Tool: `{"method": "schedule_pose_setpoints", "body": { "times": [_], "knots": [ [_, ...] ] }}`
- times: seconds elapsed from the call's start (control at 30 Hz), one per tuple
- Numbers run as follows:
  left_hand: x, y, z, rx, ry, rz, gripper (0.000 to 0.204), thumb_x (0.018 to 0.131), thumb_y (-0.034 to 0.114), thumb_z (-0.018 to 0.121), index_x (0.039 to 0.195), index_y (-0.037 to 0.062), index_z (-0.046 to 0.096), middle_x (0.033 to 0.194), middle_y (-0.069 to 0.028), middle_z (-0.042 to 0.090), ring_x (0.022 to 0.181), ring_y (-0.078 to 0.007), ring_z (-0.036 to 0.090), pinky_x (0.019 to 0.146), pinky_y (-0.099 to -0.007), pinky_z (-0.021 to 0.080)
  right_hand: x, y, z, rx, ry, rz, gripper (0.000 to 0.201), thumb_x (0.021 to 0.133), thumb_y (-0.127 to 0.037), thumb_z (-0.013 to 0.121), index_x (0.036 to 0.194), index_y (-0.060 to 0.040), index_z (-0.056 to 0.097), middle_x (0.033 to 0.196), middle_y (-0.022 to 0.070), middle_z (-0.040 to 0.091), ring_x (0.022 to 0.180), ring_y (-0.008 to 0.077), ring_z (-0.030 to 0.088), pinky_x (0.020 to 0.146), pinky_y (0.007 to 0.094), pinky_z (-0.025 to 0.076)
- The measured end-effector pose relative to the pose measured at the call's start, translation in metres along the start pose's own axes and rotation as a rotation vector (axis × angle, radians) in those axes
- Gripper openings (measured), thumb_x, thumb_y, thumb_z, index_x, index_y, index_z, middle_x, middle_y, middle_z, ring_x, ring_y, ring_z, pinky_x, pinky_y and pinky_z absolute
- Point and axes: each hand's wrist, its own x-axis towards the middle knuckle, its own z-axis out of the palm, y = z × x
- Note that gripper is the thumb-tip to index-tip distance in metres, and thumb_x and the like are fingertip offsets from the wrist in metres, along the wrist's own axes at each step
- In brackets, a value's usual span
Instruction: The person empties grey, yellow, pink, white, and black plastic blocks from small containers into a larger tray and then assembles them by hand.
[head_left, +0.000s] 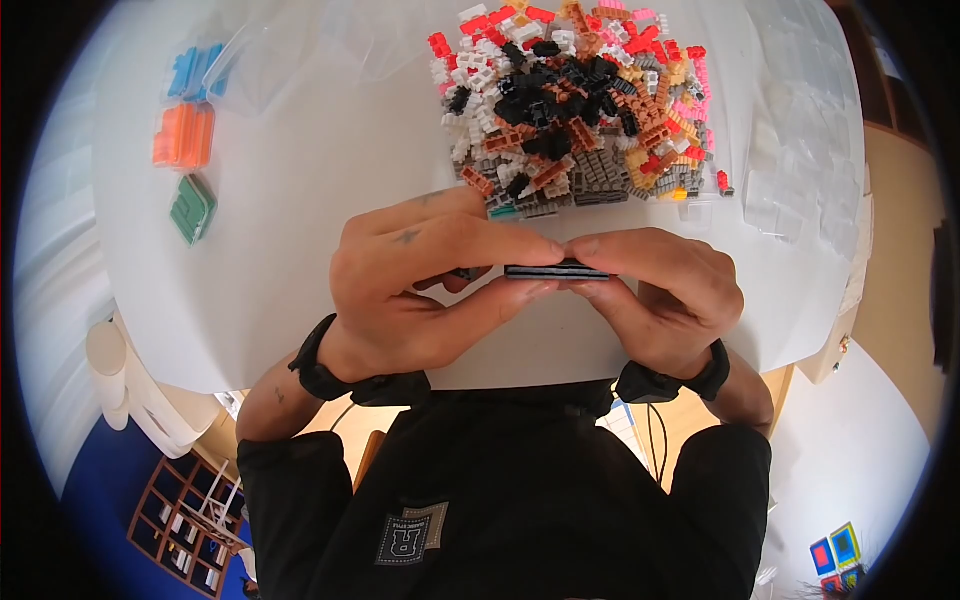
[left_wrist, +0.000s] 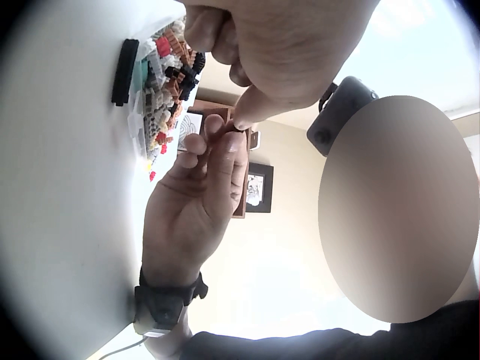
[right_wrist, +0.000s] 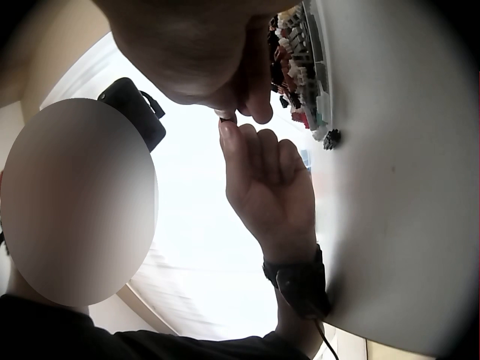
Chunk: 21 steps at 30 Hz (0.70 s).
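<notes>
In the head view my left hand [head_left: 420, 275] and right hand [head_left: 665, 285] meet in front of the body, above the white table. Between thumbs and index fingers, both pinch a thin, flat black building-block piece [head_left: 557, 271], one hand at each end. Its edge shows a pale line along its length. A small dark block [head_left: 465, 273] shows under the curled fingers of my left hand. In the left wrist view my right hand [left_wrist: 196, 199] meets the left hand [left_wrist: 281, 49] at the fingertips, which mostly hide the piece. A long black block [left_wrist: 125, 73] lies on the table there.
A large pile of mixed building blocks [head_left: 570, 110] lies just beyond the hands. At the left are blue blocks [head_left: 198, 72], orange blocks [head_left: 183, 136] and a green block stack [head_left: 192, 210]. Clear plastic trays [head_left: 800, 170] stand at the right, and clear plastic packaging [head_left: 290, 55] at the back left.
</notes>
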Motion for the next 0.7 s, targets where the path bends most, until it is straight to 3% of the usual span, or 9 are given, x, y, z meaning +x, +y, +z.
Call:
{"method": "schedule_pose_setpoints", "body": {
  "times": [0.7],
  "knots": [
    [-0.0004,-0.001,-0.0016,-0.011,-0.025,0.003,0.029,0.063,0.0,0.079,0.09,0.0015,0.069,0.057,-0.0025,0.053,0.046,-0.0085,0.041,0.042,-0.0232,0.025,-0.0004,0.0014,-0.0006,0.02,-0.004,-0.017,0.025,0.067,0.003,0.077,0.091,0.0005,0.069,0.084,0.0106,0.07,0.07,0.0192,0.069,0.058,0.0235,0.053]
  ]
}}
